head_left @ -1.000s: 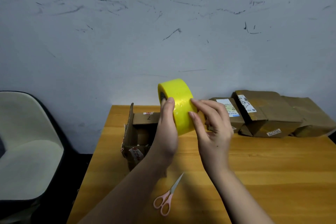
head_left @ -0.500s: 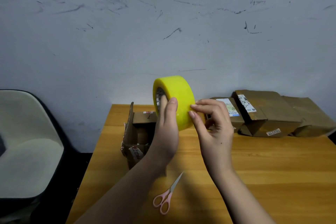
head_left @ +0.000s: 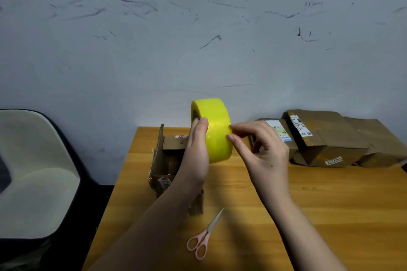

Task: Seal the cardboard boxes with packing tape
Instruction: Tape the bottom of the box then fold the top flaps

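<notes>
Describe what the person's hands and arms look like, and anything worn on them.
Both forearms are bare as far as the frame shows: no sleeves, gloves, watch or bracelets in view. The left hand and right hand show no rings on the visible fingers. The fingernails look short and unpainted. A small dark spot marks the back of the right hand.

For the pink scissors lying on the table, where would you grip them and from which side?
Grip the pink scissors at the two handle loops, coming from above on the near side. They lie flat on the table, closed, with the loops nearest the person and the blade tip pointing away, toward the open box.
</notes>
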Available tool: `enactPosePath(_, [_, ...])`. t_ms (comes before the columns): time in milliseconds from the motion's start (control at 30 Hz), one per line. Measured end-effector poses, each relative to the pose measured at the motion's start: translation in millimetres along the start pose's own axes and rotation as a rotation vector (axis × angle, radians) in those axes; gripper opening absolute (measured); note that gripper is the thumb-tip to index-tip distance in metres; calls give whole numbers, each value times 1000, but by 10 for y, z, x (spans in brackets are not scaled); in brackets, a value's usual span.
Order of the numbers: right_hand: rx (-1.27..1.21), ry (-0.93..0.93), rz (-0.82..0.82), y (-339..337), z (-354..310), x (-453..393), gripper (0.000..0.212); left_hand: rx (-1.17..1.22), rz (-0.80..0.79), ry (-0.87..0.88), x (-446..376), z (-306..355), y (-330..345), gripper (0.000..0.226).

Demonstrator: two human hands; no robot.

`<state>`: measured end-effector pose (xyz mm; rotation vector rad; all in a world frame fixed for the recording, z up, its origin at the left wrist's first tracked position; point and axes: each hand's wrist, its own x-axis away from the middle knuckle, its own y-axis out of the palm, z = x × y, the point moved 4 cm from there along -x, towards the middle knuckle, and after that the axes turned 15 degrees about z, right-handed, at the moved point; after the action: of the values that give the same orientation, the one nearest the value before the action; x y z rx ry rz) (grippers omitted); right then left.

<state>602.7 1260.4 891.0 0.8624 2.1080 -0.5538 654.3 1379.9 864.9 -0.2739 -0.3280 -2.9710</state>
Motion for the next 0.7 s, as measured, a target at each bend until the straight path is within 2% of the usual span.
enactPosePath(133, [24,-10,-10,-12,12,-26,7,-83,20,83,49,48,7,60])
enactPosePath(167, [29,-1,-17,-11,21,-40,7,-100,21,99,53,50,7,56])
enactPosePath(300, [74,57,-38,3,78,-60,2,-136,3,159,20,20,17,55])
enactPosePath(467, [190,8,-74,103,151,-15,19,-134,11,177,25,-24,51,60])
enactPosePath(600, [133,28,-110,127,147,-15,20,-131,35,170,21,-37,57,62])
enactPosePath(700, [104,33,-115,141,116,6,19,-110,58,134,8,-24,49,50])
